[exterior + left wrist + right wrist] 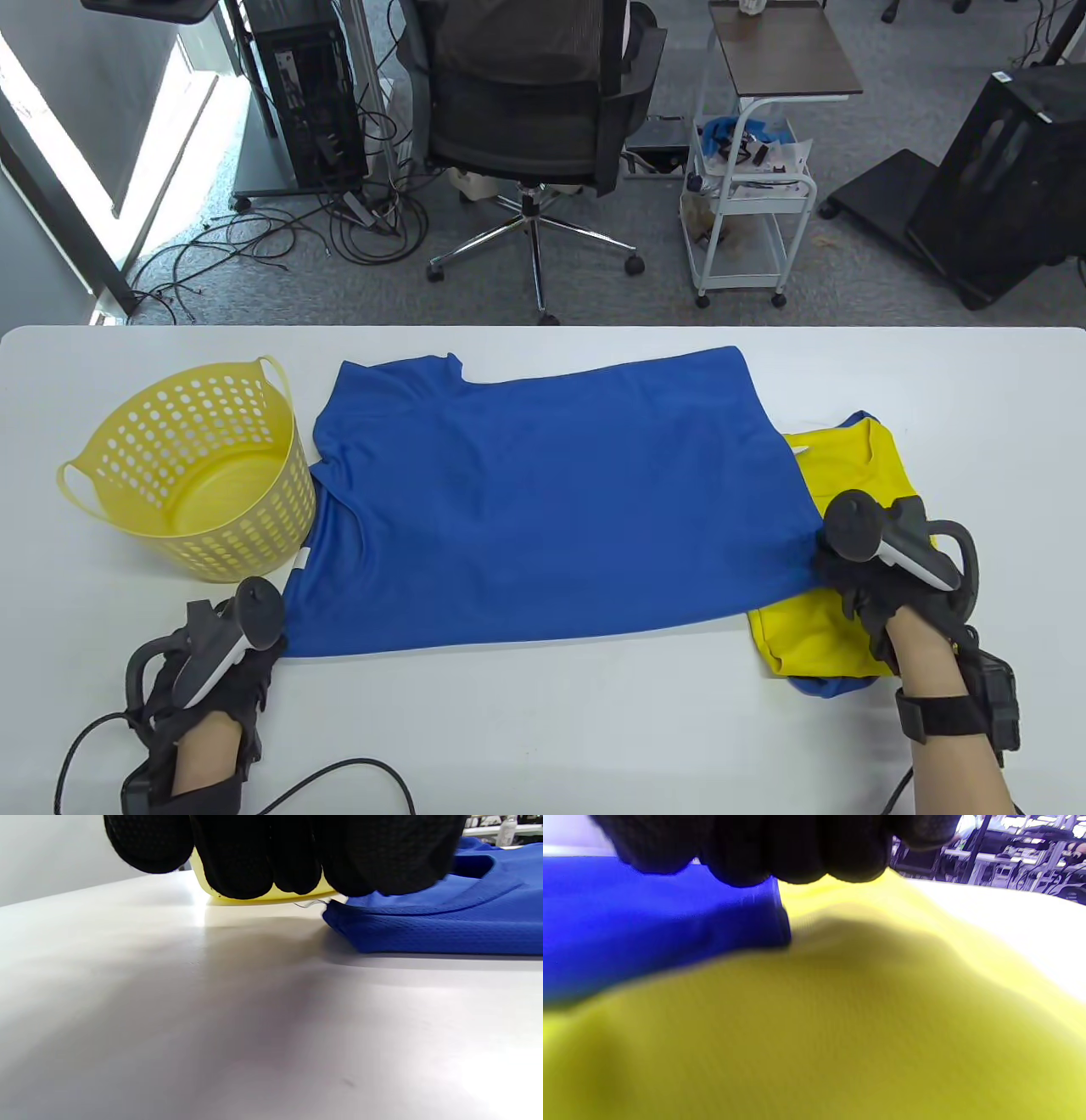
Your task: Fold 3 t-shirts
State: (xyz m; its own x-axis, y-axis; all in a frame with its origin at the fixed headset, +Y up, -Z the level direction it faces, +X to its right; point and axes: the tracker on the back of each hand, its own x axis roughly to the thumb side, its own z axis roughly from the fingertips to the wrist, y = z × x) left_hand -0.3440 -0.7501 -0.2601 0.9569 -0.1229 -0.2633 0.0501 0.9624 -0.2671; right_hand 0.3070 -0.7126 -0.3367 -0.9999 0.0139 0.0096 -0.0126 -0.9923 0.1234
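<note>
From my remote station: the blue t-shirt (551, 501) lies spread across the middle of the white bench (543, 730), its lower right corner overlapping a yellow t-shirt (848, 475) at the right of the frame. My left hand (225, 654) sits at the shirt's lower left corner, fingers (254, 861) curled down at the hem; whether they pinch the cloth I cannot tell. My right hand (882, 577) rests at the lower right corner, its fingers (780, 849) bunched over the blue edge above the yellow fabric, grip unclear through blur. A yellow perforated basket (254, 526) stands at left, touching the blue sleeve.
</note>
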